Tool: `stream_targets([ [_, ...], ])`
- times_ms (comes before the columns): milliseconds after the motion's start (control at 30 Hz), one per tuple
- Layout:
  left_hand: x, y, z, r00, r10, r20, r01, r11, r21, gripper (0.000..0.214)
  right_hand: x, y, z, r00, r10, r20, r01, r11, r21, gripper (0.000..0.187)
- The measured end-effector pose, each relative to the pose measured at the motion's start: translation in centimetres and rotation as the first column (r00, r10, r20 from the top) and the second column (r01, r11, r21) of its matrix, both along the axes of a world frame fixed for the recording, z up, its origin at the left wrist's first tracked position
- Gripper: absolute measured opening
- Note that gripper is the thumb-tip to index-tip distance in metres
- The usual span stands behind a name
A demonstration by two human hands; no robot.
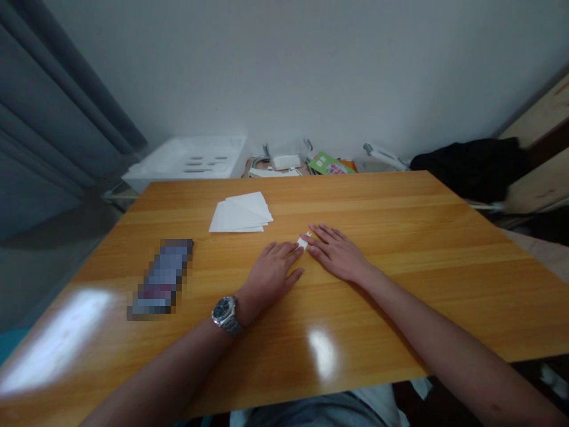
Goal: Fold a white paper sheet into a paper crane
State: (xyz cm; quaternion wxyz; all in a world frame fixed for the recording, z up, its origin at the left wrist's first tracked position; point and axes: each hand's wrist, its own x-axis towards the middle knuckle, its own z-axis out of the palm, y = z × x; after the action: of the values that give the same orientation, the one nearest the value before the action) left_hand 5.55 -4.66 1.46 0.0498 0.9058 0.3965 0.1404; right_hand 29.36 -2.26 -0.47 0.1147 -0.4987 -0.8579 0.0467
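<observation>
A small piece of white paper (303,242) lies on the wooden table between my two hands, partly covered by fingers. My left hand (274,270), with a metal watch (226,313) on its wrist, rests with fingers stretched out and the fingertips at the paper's left edge. From the other side my right hand (335,252) lies flat, fingers spread, its fingertips touching the paper's right side. Neither hand is closed around anything. Beyond my left hand, several white sheets (242,212) lie fanned on the table.
A phone-like object (162,279), blurred out, lies at the left of the table (400,219). Behind the far edge are a white foam box (191,157), a green booklet (329,164) and some cables. Black cloth (466,166) lies at the right, and a grey curtain hangs at the left.
</observation>
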Motion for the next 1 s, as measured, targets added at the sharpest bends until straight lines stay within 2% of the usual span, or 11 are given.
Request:
stream_targets([
  [400, 0.1, -0.2, 0.0, 1.000, 0.013, -0.019, -0.012, 0.999, 0.038, 0.045, -0.2, 0.4, -0.7, 0.995, -0.101, -0.015, 0.101, 0.994, 0.030, 0.058],
  [633, -0.3, 0.7, 0.2, 0.999, -0.038, -0.004, 0.038, 0.999, 0.026, 0.043, -0.1, 0.3, -0.7, 0.991, -0.099, -0.085, 0.102, 0.994, 0.030, 0.058],
  [733, -0.7, 1.3, 0.4, 0.996, -0.090, 0.011, 0.089, 0.996, 0.018, 0.039, 0.2, 0.1, -0.2, 0.990, -0.031, -0.134, 0.040, 0.997, 0.065, 0.052],
  [867, -1.1, 1.7, 0.4, 0.993, -0.111, 0.038, 0.111, 0.994, 0.016, 0.036, 0.4, 0.0, 0.3, 0.965, 0.178, -0.195, -0.163, 0.982, 0.091, 0.043],
  [1000, -1.1, 1.8, 0.3, 0.991, -0.109, 0.079, 0.108, 0.994, 0.021, 0.032, 0.3, -0.1, 0.2, 0.935, 0.221, -0.276, -0.206, 0.975, 0.084, 0.039],
])
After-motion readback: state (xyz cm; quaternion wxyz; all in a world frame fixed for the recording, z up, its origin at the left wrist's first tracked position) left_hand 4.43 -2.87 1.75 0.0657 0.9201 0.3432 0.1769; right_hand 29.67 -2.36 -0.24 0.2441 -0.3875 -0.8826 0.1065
